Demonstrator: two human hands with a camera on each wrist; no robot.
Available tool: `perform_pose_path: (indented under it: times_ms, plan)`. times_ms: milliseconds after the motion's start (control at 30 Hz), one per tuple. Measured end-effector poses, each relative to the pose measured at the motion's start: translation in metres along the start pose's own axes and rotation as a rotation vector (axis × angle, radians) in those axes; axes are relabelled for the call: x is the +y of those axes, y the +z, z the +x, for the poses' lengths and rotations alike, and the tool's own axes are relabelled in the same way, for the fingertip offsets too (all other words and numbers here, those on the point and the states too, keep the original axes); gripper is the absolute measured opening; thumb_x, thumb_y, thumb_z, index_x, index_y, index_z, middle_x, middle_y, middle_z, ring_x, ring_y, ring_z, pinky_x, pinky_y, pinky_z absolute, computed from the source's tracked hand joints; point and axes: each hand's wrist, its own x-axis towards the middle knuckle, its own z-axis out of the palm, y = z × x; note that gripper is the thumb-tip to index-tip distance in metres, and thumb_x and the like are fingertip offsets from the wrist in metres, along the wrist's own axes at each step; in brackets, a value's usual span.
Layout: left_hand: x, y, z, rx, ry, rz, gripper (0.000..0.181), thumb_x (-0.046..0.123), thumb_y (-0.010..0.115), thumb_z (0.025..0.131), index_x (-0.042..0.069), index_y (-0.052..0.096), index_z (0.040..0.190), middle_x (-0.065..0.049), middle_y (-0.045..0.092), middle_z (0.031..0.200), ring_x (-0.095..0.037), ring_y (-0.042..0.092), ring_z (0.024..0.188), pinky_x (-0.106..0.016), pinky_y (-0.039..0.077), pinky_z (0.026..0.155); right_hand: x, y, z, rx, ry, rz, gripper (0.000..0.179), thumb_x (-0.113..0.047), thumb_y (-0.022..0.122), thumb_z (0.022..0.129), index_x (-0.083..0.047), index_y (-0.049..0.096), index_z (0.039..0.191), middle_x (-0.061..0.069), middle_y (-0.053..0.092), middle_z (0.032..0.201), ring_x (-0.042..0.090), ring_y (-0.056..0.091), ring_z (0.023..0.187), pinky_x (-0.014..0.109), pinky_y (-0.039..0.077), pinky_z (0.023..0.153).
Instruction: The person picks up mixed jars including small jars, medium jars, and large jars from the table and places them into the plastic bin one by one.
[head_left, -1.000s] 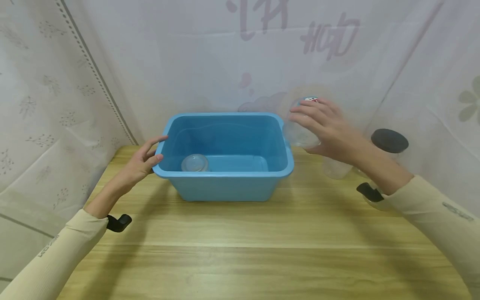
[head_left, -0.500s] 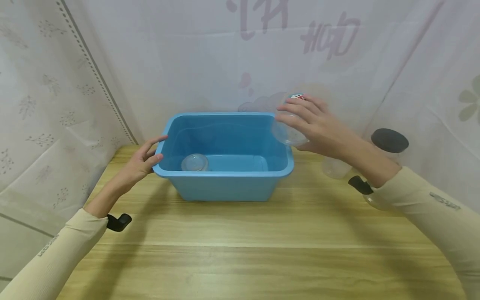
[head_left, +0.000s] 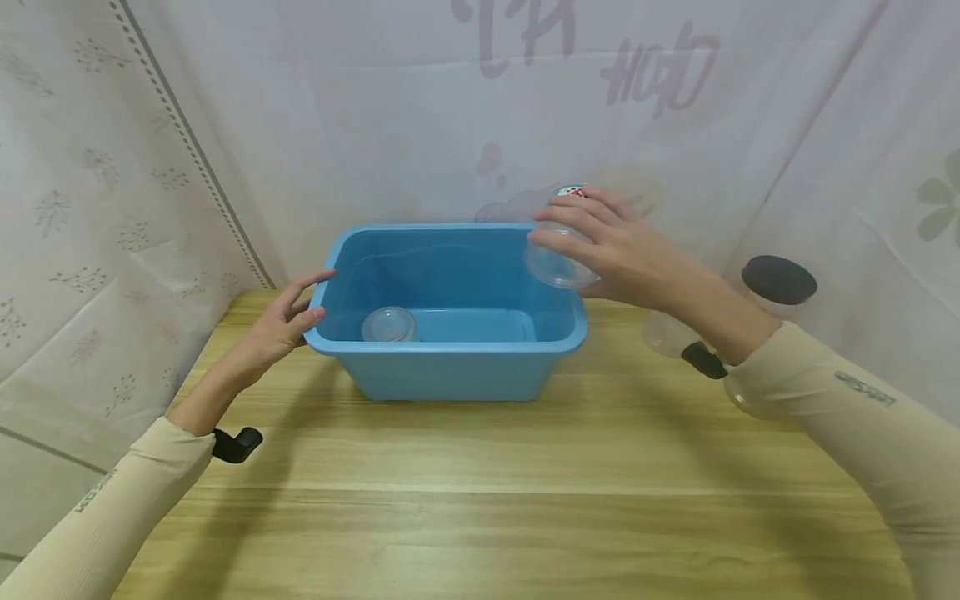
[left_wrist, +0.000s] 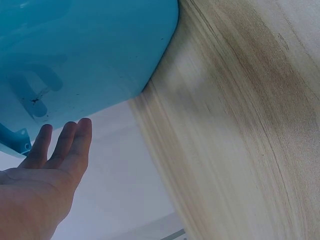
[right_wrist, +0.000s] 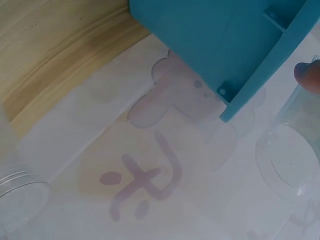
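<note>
The fingers of the right hand (head_left: 622,254) are lying slightly apart and clasping a clear plastic jar (head_left: 553,265), which is hanging at the right back corner of the blue plastic tub (head_left: 450,371), above rim height; whether it's fully over the opening, I can't tell. Over on the left hand (head_left: 273,333), the thumb and forefinger are gripping the tub's rim while the other three are reaching along its outer wall. One clear round-topped container (head_left: 388,323) is already sitting inside, at the left. Beyond the right wrist, another clear jar (head_left: 663,335) and a black-lidded jar (head_left: 780,280) are standing outside, so the loading is looking only partly done.
</note>
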Motion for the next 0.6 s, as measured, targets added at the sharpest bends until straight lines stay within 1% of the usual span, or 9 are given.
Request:
perform_pose_path:
  times_ms: [100,200,333,467,600]
  plan:
    - [-0.001,0.000,0.000,0.000,0.005,-0.001,0.057,0.019,0.048,0.110,0.026,0.026,0.162,-0.026,0.035,0.153,-0.026,0.053,0.121,-0.027,0.051,0.087,0.000,0.001,0.002,-0.015,-0.018,-0.027,0.100,-0.022,0.101,0.063,-0.011,0.047,0.147,0.019,0.047,0.147,0.039,0.040,0.137,0.056,0.022,0.114]
    - [-0.001,0.000,0.000,0.001,0.007,-0.002,0.057,0.019,0.048,0.110,0.026,0.026,0.162,-0.027,0.035,0.153,-0.026,0.054,0.120,-0.028,0.051,0.087,0.000,0.003,0.005,-0.019,-0.030,-0.034,0.097,-0.023,0.099,0.065,-0.010,0.048,0.146,0.020,0.048,0.145,0.040,0.040,0.137,0.056,0.023,0.114]
    - [-0.002,0.000,0.000,0.001,0.007,-0.006,0.057,0.019,0.048,0.110,0.027,0.026,0.161,-0.027,0.034,0.154,-0.025,0.054,0.120,-0.027,0.051,0.087,-0.001,0.004,0.007,-0.023,-0.037,-0.033,0.096,-0.023,0.099,0.066,-0.011,0.048,0.146,0.019,0.048,0.146,0.039,0.039,0.138,0.055,0.022,0.114]
    - [-0.001,0.000,0.000,0.001,0.008,-0.006,0.057,0.019,0.048,0.110,0.027,0.026,0.162,-0.027,0.034,0.154,-0.022,0.055,0.119,-0.027,0.051,0.087,0.000,0.005,0.011,-0.030,-0.057,-0.037,0.100,-0.024,0.100,0.063,-0.011,0.047,0.147,0.019,0.047,0.148,0.039,0.038,0.139,0.055,0.023,0.114]
    - [-0.001,0.000,0.000,0.004,0.011,-0.007,0.056,0.018,0.049,0.110,0.027,0.027,0.161,-0.028,0.034,0.153,-0.021,0.055,0.118,-0.027,0.052,0.087,0.000,0.006,0.015,-0.037,-0.080,-0.051,0.100,-0.026,0.099,0.064,-0.010,0.047,0.147,0.018,0.046,0.149,0.039,0.038,0.138,0.056,0.023,0.114]
